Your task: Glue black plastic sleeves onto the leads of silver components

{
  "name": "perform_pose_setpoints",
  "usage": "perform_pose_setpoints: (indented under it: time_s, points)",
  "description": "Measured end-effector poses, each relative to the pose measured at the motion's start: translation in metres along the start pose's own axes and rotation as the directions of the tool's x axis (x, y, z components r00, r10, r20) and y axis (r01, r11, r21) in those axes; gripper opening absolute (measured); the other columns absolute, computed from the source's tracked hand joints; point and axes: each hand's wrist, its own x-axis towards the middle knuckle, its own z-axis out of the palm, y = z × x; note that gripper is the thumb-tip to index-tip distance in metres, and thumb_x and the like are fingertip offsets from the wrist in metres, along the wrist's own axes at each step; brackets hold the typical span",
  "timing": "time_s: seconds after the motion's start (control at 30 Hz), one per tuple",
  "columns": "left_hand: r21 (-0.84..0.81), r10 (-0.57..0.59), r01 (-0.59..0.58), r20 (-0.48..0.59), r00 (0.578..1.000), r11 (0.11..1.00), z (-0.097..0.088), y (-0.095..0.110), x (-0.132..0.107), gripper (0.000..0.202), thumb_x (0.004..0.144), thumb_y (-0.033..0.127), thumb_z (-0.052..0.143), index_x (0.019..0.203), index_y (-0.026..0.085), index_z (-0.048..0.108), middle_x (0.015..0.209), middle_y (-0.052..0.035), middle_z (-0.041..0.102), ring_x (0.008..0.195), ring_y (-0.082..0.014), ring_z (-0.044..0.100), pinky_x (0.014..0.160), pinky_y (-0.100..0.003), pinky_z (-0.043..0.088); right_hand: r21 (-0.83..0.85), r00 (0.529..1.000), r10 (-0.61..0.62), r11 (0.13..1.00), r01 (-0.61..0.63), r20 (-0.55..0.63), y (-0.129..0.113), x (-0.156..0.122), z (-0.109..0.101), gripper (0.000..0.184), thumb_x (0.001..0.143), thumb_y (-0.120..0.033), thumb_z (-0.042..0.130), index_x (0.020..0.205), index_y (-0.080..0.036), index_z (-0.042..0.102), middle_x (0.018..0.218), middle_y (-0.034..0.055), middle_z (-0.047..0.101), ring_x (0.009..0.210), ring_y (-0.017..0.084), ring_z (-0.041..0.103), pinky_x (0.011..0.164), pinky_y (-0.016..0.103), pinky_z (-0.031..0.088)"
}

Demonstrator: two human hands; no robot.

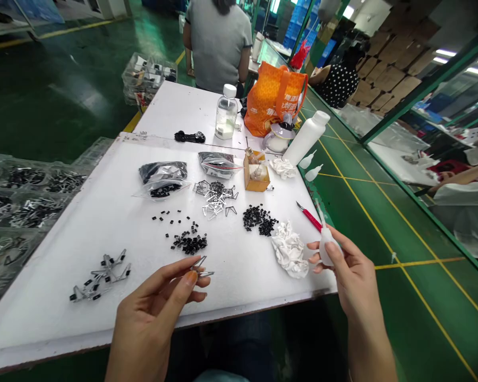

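Observation:
Between thumb and fingers, my left hand (163, 302) pinches a thin V-shaped metal clip (201, 268), its two prongs pointing right. My right hand (352, 270) grips a small white squeeze bottle (329, 245) with its narrow nozzle up. Small black blocks (191, 243) lie in a pile beyond my left hand, and a second black pile (258, 218) sits farther right. Loose metal clips (217, 199) are heaped at mid-table. At the left, several clips with black blocks on their ends (101, 276) lie together. Crumpled white tissue (290, 249) rests beside my right hand.
A red craft knife (311, 218) lies near the table's right edge. Farther back are plastic bags of black parts (163, 178), a yellow box (256, 178), a white bottle (307, 137), a clear bottle (226, 114) and an orange bag (269, 101). Parts trays (32, 196) stand left; a person (219, 42) sits beyond.

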Motion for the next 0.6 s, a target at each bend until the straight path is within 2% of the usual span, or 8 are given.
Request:
perform_pose_setpoints:
  time_s: [0.07, 0.17, 0.23, 0.33, 0.6]
  points:
    - [-0.004, -0.014, 0.014, 0.02, 1.0, 1.0, -0.001, -0.003, 0.002, 0.033, 0.07, 0.048, 0.092, 0.095, 0.028, 0.085, 0.084, -0.0014, 0.083, 0.081, -0.0191, 0.078, 0.068, -0.019, 0.066, -0.148, 0.976, -0.188, 0.974, 0.171, -0.108, 0.003, 0.003, 0.001, 0.045, 0.078, -0.049, 0.084, 0.11, -0.017, 0.079, 0.078, 0.0062, 0.077, 0.051, 0.013, 0.056, 0.046, 0.028, 0.046]
    - [-0.005, -0.023, 0.023, 0.021, 1.0, 1.0, -0.002, -0.003, 0.003, 0.033, 0.07, 0.048, 0.093, 0.095, 0.028, 0.085, 0.084, -0.0019, 0.084, 0.08, -0.0192, 0.079, 0.07, -0.02, 0.067, -0.257, 0.908, -0.357, 0.919, 0.299, -0.218, 0.007, 0.008, 0.007, 0.038, 0.081, -0.052, 0.08, 0.085, -0.015, 0.08, 0.066, 0.0038, 0.069, 0.053, 0.014, 0.054, 0.051, 0.029, 0.043]
    - [-0.007, -0.031, 0.031, 0.017, 0.999, 0.999, -0.003, -0.001, 0.002, 0.034, 0.068, 0.047, 0.094, 0.094, 0.028, 0.085, 0.083, -0.0026, 0.084, 0.079, -0.0196, 0.08, 0.07, -0.019, 0.067, -0.266, 0.89, -0.385, 0.909, 0.321, -0.243, 0.008, 0.011, 0.012, 0.043, 0.087, -0.057, 0.071, 0.078, -0.015, 0.079, 0.063, 0.0035, 0.066, 0.054, 0.014, 0.056, 0.053, 0.03, 0.043]
    - [-0.035, -0.045, 0.045, -0.005, 0.999, 0.998, -0.005, -0.001, 0.002, 0.035, 0.067, 0.047, 0.095, 0.093, 0.027, 0.085, 0.082, -0.0032, 0.084, 0.08, -0.0206, 0.081, 0.071, -0.019, 0.067, -0.277, 0.881, -0.406, 0.899, 0.338, -0.243, 0.011, 0.014, 0.019, 0.05, 0.091, -0.06, 0.064, 0.078, -0.015, 0.079, 0.065, 0.004, 0.067, 0.052, 0.014, 0.055, 0.053, 0.03, 0.043]
    - [-0.101, -0.064, 0.061, -0.023, 0.998, 0.993, -0.003, -0.001, 0.003, 0.034, 0.066, 0.044, 0.096, 0.092, 0.027, 0.084, 0.082, -0.0001, 0.084, 0.079, -0.0187, 0.082, 0.076, -0.019, 0.067, -0.302, 0.87, -0.402, 0.9, 0.316, -0.286, 0.018, 0.019, 0.021, 0.051, 0.09, -0.061, 0.063, 0.08, -0.014, 0.078, 0.071, 0.0062, 0.068, 0.052, 0.013, 0.053, 0.052, 0.03, 0.044]
